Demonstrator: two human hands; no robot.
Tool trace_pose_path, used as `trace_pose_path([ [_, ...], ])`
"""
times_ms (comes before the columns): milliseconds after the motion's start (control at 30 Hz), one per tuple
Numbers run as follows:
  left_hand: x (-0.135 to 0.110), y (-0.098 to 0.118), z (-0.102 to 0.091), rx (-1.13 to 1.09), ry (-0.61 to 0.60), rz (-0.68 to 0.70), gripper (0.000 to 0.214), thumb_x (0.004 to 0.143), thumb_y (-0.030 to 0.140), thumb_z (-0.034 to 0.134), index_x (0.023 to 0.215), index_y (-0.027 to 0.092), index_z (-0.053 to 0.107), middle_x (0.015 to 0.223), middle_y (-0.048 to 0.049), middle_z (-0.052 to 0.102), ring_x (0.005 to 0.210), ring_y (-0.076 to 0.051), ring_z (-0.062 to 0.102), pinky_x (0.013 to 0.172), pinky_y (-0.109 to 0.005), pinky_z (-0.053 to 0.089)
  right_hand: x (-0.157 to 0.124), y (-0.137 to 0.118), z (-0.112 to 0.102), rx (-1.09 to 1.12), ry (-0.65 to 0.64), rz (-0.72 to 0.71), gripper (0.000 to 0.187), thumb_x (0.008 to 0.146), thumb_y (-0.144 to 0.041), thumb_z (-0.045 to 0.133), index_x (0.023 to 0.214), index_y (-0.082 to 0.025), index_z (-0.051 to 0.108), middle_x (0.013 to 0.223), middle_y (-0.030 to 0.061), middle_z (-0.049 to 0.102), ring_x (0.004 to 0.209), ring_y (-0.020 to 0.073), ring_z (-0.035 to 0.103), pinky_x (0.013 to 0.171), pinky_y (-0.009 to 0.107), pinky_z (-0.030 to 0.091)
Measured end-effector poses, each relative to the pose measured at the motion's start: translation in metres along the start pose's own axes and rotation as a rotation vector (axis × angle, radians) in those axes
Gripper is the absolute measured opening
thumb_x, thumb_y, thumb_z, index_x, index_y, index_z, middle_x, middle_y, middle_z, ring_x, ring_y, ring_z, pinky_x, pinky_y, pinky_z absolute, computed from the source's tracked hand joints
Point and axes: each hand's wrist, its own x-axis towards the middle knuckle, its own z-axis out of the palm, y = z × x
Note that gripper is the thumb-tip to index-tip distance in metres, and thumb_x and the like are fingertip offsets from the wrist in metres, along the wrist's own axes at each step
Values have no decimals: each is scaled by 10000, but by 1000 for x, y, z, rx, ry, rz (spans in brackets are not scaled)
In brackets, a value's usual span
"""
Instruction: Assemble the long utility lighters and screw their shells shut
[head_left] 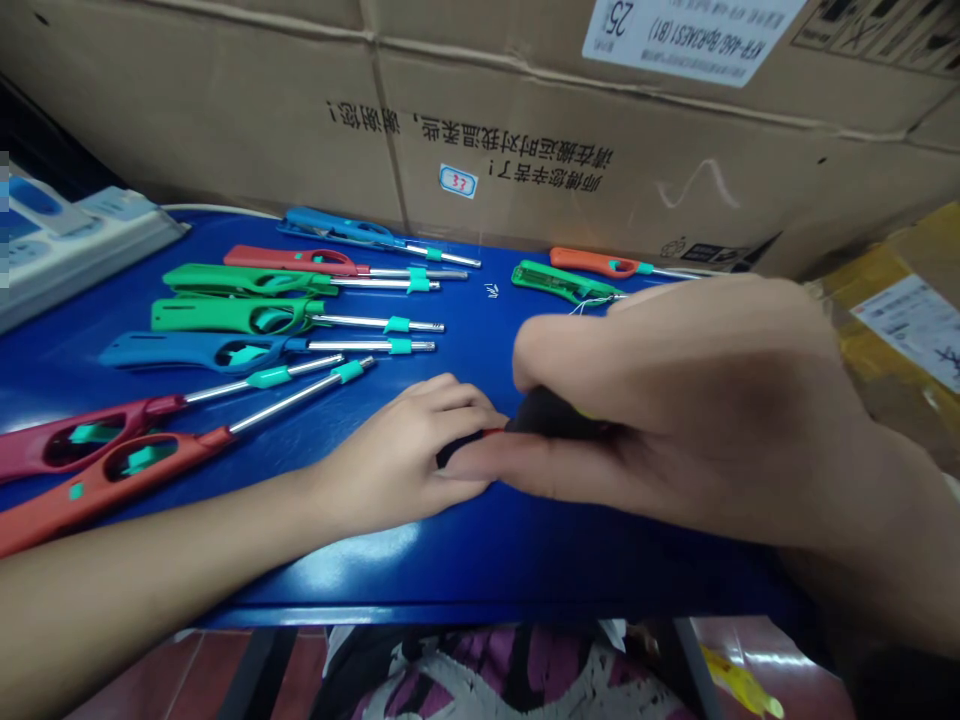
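Note:
My right hand (720,400), large and slightly blurred, is closed around a black handle (551,415) with a trace of yellow. Its working end is hidden, so its kind does not show. My left hand (420,445) lies low over the table with fingers curled, touching my right thumb. A bit of red and something dark show between its fingers; the rest is covered. Beyond my right hand lie a green gas lighter (559,280) with its inside showing and an orange gas lighter (592,262).
On the blue table (480,570), several long-necked lighters (217,350) lie at left. Small metal bits (491,291) sit near the back. A large cardboard box (300,130) stands behind, a white power strip (82,235) at left, and a taped carton (907,270) at right.

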Motion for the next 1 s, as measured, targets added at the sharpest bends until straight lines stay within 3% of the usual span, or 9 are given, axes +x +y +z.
trace_pose_path([
  [267,2,7,0,31,-13,-45,260,905,309,706,1145,210,725,1115,-62,761,1053,-271,707,993,-427,578,6,0,-17,98,-215,-4,257,1077,-258,391,943,-205,604,724,-26,599,590,127,474,565,328,267],
  [333,2,10,1,55,12,-58,290,889,289,708,1168,212,713,1158,-68,757,1103,-290,706,1003,-429,577,9,-3,-13,53,-174,40,272,1106,-349,464,939,-216,633,701,-44,593,588,125,474,565,342,253],
  [433,3,14,2,95,15,-86,280,885,317,707,1141,203,709,1138,-83,757,1090,-321,718,968,-449,590,16,-10,-4,-58,-78,146,510,1060,-624,540,744,-227,600,601,-48,490,552,127,401,575,352,243],
  [500,7,16,1,125,6,-107,264,882,332,702,1106,192,712,1073,-87,763,1012,-328,734,893,-448,605,20,-16,2,-126,-73,216,558,1056,-682,493,775,-223,640,598,-33,493,577,141,443,587,341,257],
  [667,16,20,-5,181,-19,-121,263,804,307,732,1038,188,727,1043,-89,774,944,-334,745,782,-423,607,21,-19,-7,-189,-89,275,442,1070,-480,431,893,-181,704,686,20,592,638,179,550,594,325,236],
  [767,18,16,-4,188,-5,-99,210,777,310,764,954,203,726,999,-64,769,952,-317,740,790,-404,599,13,-9,-22,-28,-165,249,234,1003,-288,520,1013,-187,731,731,2,654,632,165,548,601,323,307],
  [833,16,11,-1,178,9,-77,213,786,325,779,955,207,727,1001,-54,764,960,-295,734,818,-392,597,9,0,-29,127,-168,152,240,1011,-243,560,1177,-223,731,833,-12,717,697,155,593,658,313,382],
  [933,13,3,3,158,21,-42,220,851,379,764,996,217,734,1089,-61,757,1065,-292,716,911,-405,589,8,9,-30,91,-171,148,170,1037,-306,602,1010,-249,759,757,-18,684,663,155,551,648,323,365],
  [1000,11,-1,4,149,28,-34,228,869,405,765,1001,222,737,1096,-62,755,1062,-290,714,912,-408,589,10,12,-25,-16,-156,188,316,1044,-435,619,826,-233,725,628,-16,587,613,158,488,605,334,300],
])
